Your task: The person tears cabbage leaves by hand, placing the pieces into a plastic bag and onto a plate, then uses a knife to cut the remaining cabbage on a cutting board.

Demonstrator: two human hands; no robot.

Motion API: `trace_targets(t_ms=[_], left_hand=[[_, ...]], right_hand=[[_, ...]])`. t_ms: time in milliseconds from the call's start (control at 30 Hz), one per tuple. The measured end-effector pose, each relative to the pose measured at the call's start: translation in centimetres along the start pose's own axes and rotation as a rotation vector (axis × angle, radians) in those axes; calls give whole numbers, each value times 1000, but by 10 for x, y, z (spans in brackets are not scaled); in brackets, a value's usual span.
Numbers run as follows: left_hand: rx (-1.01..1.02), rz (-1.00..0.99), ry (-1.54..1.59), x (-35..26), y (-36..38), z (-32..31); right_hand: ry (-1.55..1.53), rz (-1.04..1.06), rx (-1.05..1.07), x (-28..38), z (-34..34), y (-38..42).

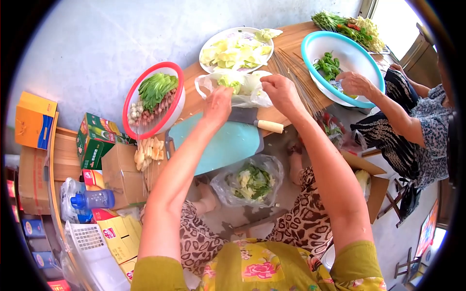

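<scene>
A clear plastic bag (250,92) with pale green leaves in it lies on the wooden table, between my two hands. My left hand (218,103) is closed at the bag's left side, its fingers pressed together on the plastic. At the bag's right edge, my right hand (281,94) pinches the plastic. Just below the bag, a cleaver (242,115) with a wooden handle rests at the top of a light blue cutting board (223,145). Behind the bag stands a white plate (206,48) of cut cabbage leaves.
A red-rimmed bowl (180,80) of vegetables and skewers stands left. At right, a co-worker's hand (357,85) is over a blue-rimmed bowl (307,48) with green peppers. Bare skewers (298,80) lie between. A bag of scraps (276,177) sits below the board; cartons (121,169) stand left.
</scene>
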State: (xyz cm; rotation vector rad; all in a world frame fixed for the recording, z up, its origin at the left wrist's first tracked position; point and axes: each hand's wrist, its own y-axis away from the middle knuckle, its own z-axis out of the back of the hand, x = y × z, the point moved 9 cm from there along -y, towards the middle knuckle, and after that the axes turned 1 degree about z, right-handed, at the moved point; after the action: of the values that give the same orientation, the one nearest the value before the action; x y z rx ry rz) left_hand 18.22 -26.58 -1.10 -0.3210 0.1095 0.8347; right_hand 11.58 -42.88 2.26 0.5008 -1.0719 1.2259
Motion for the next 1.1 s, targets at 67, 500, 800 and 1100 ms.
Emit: trace_targets(t_ms=[67, 500, 800, 1100], left_hand=[[-212, 49, 96, 7, -8, -4], [-6, 533, -18, 74, -63, -70], [588, 512, 570, 47, -57, -28], [494, 162, -14, 56, -33, 42]], right_hand=[[-22, 20, -21, 2, -3, -1], [-156, 26, -64, 2, -12, 2], [-4, 67, -57, 2, -10, 2], [387, -36, 21, -22, -7, 0]])
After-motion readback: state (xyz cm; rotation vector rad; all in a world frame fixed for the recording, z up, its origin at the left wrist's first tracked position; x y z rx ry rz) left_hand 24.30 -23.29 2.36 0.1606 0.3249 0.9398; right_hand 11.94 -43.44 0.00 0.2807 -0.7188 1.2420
